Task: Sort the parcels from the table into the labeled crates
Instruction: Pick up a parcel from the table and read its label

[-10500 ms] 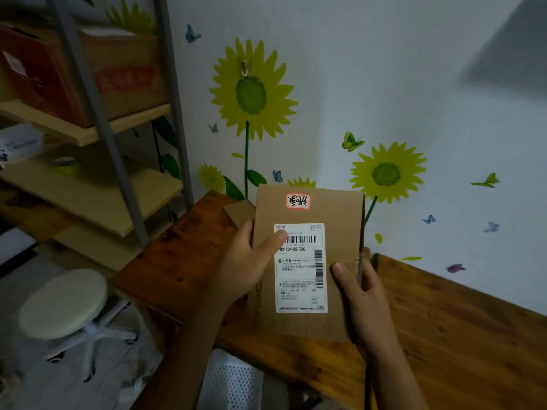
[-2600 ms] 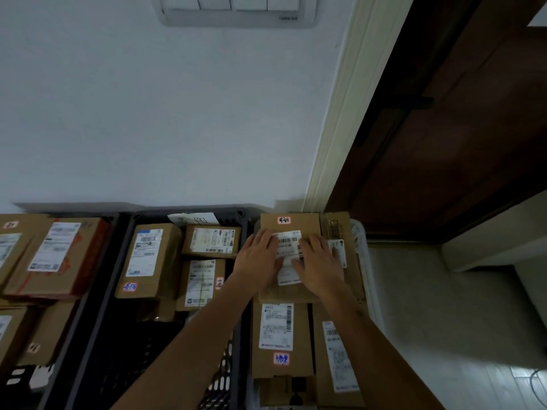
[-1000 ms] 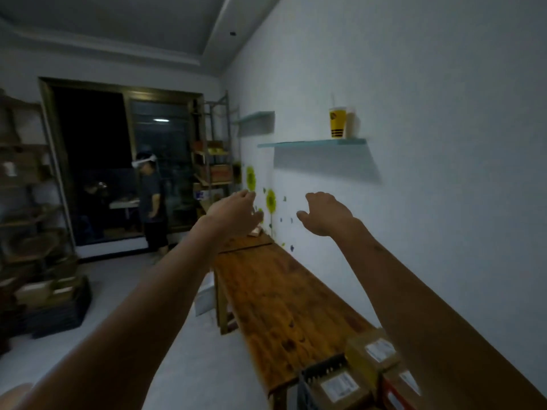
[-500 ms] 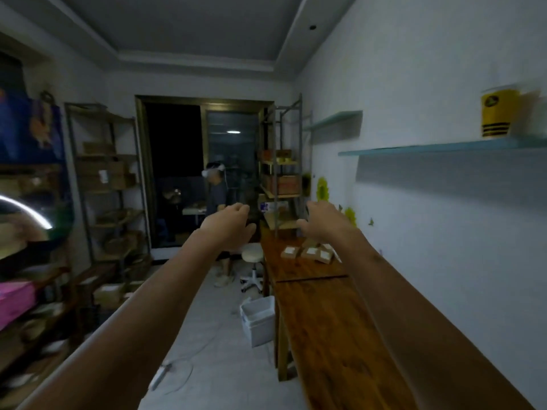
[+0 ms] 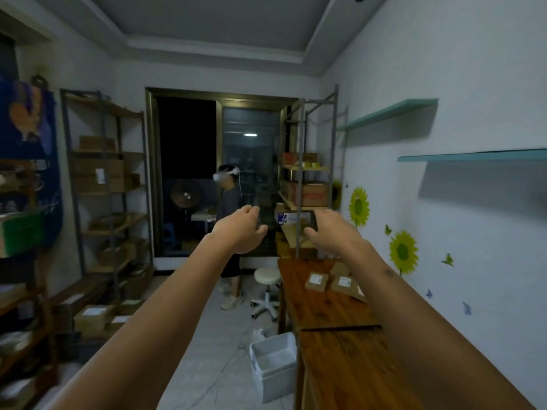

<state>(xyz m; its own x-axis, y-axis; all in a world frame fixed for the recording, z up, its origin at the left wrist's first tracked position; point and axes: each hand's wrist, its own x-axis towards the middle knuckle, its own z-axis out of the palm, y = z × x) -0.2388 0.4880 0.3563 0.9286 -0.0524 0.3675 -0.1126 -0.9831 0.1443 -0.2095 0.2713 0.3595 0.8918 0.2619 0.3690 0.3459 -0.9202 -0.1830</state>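
Both my arms reach forward at chest height with nothing in them. My left hand and my right hand hang in the air with loosely curled fingers. Well beyond them, several small brown parcels with white labels lie at the far end of the long wooden table along the right wall. No labeled crates are in view.
A person with a white headset stands ahead by the dark doorway. A white stool and a white bin stand on the floor beside the table. Metal shelving with cardboard boxes lines the left wall, another rack beyond the table.
I laid the parcel in the right crate, let go and turned toward the room. Over the last second my view has swung along the table and moved nearer to its far parcels.
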